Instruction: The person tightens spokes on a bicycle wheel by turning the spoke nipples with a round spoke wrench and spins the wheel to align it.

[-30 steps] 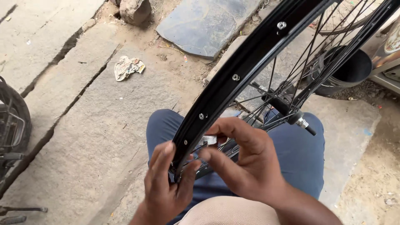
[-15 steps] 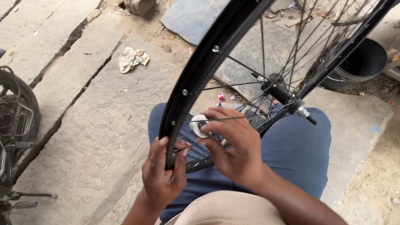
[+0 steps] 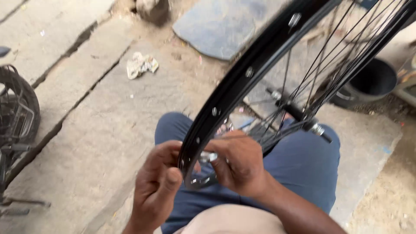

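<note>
Left hand (image 3: 156,190) curling fingers around near edge of black wheel rim (image 3: 242,78); right hand (image 3: 238,167) pinching small metal tool (image 3: 208,157) against rim. Stone floor (image 3: 86,121) lying open at left.

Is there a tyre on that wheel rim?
No, the black rim is bare, with its nipple holes showing, held by the left hand and right hand.

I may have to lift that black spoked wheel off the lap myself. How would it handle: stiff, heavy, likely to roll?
The wheel rim looks like a rigid metal hoop, so probably stiff. With no tyre and only thin spokes, it is likely light for its size. Round and narrow, it would probably roll or tip unsupported; the left hand and right hand steady it.
</note>
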